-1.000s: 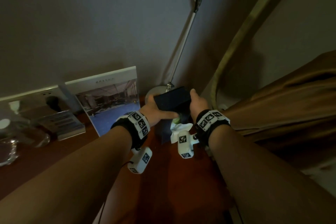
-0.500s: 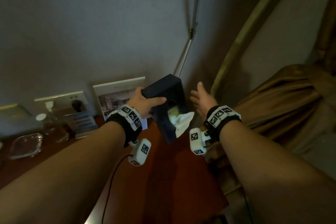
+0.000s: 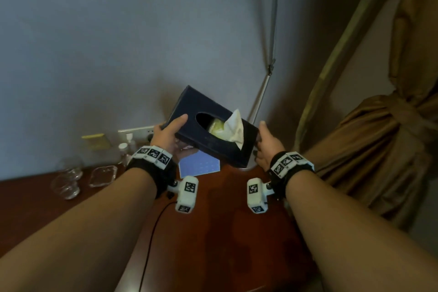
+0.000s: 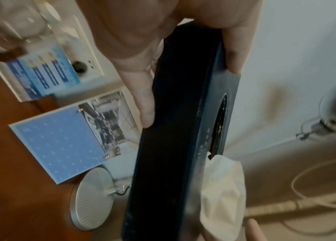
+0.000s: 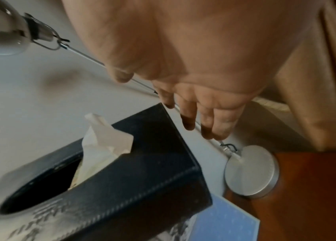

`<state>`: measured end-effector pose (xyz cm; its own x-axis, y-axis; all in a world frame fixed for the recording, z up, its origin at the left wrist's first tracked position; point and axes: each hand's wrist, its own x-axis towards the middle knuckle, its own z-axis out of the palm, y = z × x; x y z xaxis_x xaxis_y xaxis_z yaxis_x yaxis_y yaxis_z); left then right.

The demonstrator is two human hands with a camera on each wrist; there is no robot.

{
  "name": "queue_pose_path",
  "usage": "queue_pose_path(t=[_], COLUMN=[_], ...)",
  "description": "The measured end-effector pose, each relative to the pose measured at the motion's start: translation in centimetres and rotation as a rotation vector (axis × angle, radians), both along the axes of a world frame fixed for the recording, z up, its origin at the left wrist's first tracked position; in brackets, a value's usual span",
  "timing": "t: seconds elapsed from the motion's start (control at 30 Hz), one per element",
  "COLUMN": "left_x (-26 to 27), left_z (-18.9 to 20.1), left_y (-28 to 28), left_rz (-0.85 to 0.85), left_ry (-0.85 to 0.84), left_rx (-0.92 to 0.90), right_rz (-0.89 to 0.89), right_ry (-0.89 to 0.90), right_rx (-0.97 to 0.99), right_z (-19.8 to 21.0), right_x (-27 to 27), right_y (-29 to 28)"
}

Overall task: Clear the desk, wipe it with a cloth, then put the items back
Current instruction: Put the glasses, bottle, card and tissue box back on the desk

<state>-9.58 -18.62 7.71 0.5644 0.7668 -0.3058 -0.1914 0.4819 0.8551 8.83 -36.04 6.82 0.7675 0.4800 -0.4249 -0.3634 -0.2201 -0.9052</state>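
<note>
Head view, lower half of the frame: two bare forearms reach forward over a reddish-brown desk, each wrist wearing a black band with white marker blocks. Between the hands, at the centre of the frame, a dark blue tissue box is lifted clear of the desk and tilted, its oval opening facing the camera, with a white tissue sticking out.

At the box's left end, the left hand grips it, thumb on the top face and fingers curled underneath; the left wrist view shows the fingers along the box's underside.

At the box's right end, the right hand has its fingers fairly straight. From the right wrist view its fingertips sit just beside the box's far corner; whether they touch it I cannot tell.

Beneath the box, a blue and white card stand rests on the desk, and beside it the round silver base of a lamp. Left of centre are clear glass dishes and a small bottle. Behind them a grey wall carries a white socket plate. A tied brown curtain hangs at the right.
</note>
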Motion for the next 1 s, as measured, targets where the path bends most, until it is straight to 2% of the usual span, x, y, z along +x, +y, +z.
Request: queue_pose_path(t=[0.13, 0.37, 0.57, 0.73, 0.8, 0.93, 1.0], left_x=[-3.1, -9.0, -16.8, -25.2, -28.8, -34.9, -37.4], left_z=[0.3, 1.3, 1.9, 1.1, 0.5, 0.0, 0.0], left_y=[0.6, 3.0, 9.0, 14.3, 16.3, 20.2, 21.5], left_rz=[0.019, 0.079, 0.092, 0.078, 0.087, 0.067, 0.097], left_ry=[-0.08, -0.132, 0.093, 0.304, 0.388, 0.466, 0.565], left_rx=[-0.074, -0.149, -0.046, 0.003, 0.049, 0.284, 0.351], right_rz=[0.053, 0.166, 0.225, 0.341, 0.404, 0.483, 0.504], right_ry=[0.058, -0.044, -0.217, -0.514, -0.56, -0.602, -0.596], right_rx=[0.115, 0.09, 0.022, -0.062, -0.087, -0.104, -0.092], right_z=[0.9, 4.0, 5.8, 5.7, 5.8, 3.8, 3.1], right_x=[-2.7, -7.5, -14.2, -21.4, -25.0, -30.1, -32.8], right_y=[2.1, 6.4, 12.1, 18.7, 21.0, 25.8, 27.2])
